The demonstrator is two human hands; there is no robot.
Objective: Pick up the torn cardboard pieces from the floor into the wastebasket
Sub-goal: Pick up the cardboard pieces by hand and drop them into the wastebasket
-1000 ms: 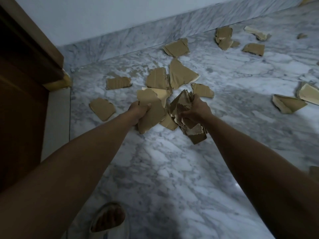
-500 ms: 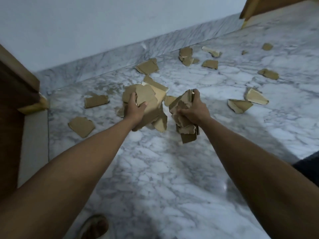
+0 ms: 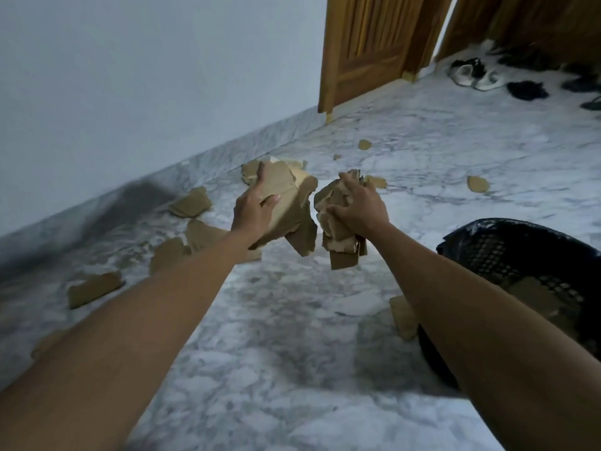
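Observation:
My left hand [image 3: 252, 211] grips a stack of brown torn cardboard pieces [image 3: 289, 203], held up above the marble floor. My right hand [image 3: 357, 209] grips a second crumpled bundle of cardboard pieces [image 3: 340, 252] beside it. The black mesh wastebasket [image 3: 507, 242] stands at the right, past my right forearm, with some cardboard inside [image 3: 533, 297]. Several loose cardboard pieces [image 3: 190, 203] lie on the floor along the wall, and one piece [image 3: 403, 317] lies next to the basket.
A white wall with a marble skirting [image 3: 208, 161] runs along the left. Wooden doors [image 3: 367, 50] stand at the back. Shoes [image 3: 471, 74] lie on the floor at the far right. Small cardboard scraps [image 3: 478, 183] dot the marble floor [image 3: 292, 336].
Both hands have lifted their cardboard bundles off the floor. The view has swung to the right, bringing the wastebasket, the doors and the shoes into sight.

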